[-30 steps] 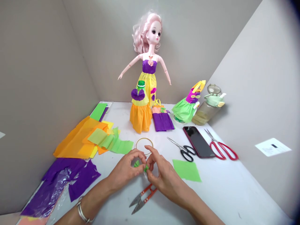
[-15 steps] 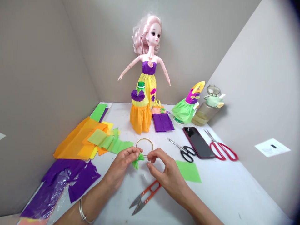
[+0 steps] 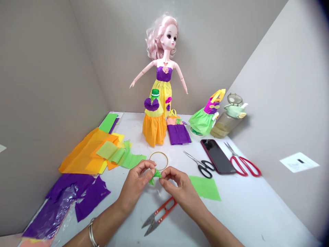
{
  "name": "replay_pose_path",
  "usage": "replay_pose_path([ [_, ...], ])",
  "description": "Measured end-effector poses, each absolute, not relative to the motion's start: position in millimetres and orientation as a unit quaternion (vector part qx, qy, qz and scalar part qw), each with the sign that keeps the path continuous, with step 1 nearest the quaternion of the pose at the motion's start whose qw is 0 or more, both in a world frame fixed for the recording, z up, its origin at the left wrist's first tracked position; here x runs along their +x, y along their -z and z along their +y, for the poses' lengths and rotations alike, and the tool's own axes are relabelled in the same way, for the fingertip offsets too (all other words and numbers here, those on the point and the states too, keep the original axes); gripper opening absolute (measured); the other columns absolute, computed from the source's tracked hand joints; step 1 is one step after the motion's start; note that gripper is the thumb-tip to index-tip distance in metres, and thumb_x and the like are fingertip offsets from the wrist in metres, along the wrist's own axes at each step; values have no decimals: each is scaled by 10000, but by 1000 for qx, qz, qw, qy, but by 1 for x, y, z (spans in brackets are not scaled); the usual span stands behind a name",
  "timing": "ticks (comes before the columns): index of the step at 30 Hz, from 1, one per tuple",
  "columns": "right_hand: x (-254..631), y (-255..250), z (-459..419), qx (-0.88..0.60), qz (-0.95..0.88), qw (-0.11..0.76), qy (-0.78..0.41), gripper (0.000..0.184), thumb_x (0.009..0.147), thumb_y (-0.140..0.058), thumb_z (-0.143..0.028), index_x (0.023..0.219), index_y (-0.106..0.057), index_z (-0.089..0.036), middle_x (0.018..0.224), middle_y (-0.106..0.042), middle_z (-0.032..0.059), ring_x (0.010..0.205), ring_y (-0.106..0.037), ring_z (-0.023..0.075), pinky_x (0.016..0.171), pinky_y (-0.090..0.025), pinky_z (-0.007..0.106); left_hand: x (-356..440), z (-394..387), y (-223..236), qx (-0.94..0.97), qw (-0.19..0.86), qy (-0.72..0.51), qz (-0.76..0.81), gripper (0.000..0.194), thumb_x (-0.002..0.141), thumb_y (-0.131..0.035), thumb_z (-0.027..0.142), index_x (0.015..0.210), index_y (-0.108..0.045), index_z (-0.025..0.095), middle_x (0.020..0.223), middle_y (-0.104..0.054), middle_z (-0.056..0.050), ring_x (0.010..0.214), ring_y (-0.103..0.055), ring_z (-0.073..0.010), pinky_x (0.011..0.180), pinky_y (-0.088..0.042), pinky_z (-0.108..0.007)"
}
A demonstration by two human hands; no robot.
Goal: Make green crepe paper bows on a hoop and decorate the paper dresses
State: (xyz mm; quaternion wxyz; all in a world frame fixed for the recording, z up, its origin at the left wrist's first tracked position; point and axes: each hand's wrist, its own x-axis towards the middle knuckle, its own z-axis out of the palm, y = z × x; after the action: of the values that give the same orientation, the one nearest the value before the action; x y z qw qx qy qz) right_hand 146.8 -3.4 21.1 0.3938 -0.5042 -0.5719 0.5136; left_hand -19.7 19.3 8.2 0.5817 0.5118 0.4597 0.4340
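A small piece of gathered green crepe paper (image 3: 156, 175) is pinched between both hands above the middle of the table. My left hand (image 3: 137, 181) grips its left side with thumb and forefinger. At its right edge, the thumb and forefinger of my right hand (image 3: 180, 187) are closed on it. Just beyond the fingertips lies a gold-coloured ring (image 3: 167, 158). Orange-handled thread snips (image 3: 159, 216) lie below the hands, and a flat green paper square (image 3: 205, 188) is partly covered by my right hand.
Black-handled scissors (image 3: 204, 168), a phone (image 3: 217, 156) and red-handled scissors (image 3: 246, 166) lie right. Orange paper (image 3: 82, 154) and purple paper (image 3: 92, 199) spread left. Behind stand a doll (image 3: 164, 73), a bottle in an orange paper skirt (image 3: 154, 128), a small green-skirted dress (image 3: 203, 120) and a jar (image 3: 223, 125).
My right hand has closed from a loose, open pose onto the right edge of the green crepe paper. The paper and my left hand have shifted slightly right.
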Motion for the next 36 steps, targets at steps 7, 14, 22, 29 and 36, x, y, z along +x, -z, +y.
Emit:
replay_pose_path([
  [7, 148, -15, 1, -485, -481, 394, -615, 153, 765, -650, -297, 767, -574, -163, 652, -483, -37, 620, -403, 107, 594, -316, 238, -19, 18, -10, 540, 551, -433, 466, 120, 817, -601, 322, 782, -589, 207, 1049, -588, -49, 1157, -519, -228, 1009, -327, -291],
  [14, 148, -15, 0, -466, -450, 410, -642, 103, 737, -653, -246, 728, -590, -165, 643, -514, -33, 630, -429, 107, 607, -333, 232, -18, 18, -8, 560, 531, -426, 472, 121, 827, -591, 326, 789, -591, 211, 1046, -603, -55, 1159, -519, -233, 1005, -338, -301],
  [22, 146, -22, 1, -450, -434, 435, -648, 68, 705, -647, -215, 687, -596, -175, 630, -549, -33, 648, -474, 123, 654, -364, 236, -19, 18, -8, 517, 570, -436, 466, 120, 801, -630, 314, 766, -603, 202, 1017, -619, -55, 1165, -504, -242, 994, -335, -294],
  [29, 153, -20, 2, -431, -389, 468, -666, 50, 746, -623, -221, 736, -600, -178, 680, -568, -17, 696, -488, 135, 728, -366, 254, -20, 21, -1, 401, 665, -449, 442, 115, 800, -644, 285, 864, -639, 190, 960, -639, -22, 942, -561, -184, 885, -392, -279],
  [36, 158, -14, 5, -390, -321, 504, -701, 54, 764, -661, -205, 750, -614, -182, 746, -559, -13, 741, -500, 130, 787, -392, 264, -17, 23, -4, 343, 745, -429, 379, 119, 773, -693, 256, 816, -640, 158, 871, -628, -30, 879, -580, -167, 862, -461, -308],
])
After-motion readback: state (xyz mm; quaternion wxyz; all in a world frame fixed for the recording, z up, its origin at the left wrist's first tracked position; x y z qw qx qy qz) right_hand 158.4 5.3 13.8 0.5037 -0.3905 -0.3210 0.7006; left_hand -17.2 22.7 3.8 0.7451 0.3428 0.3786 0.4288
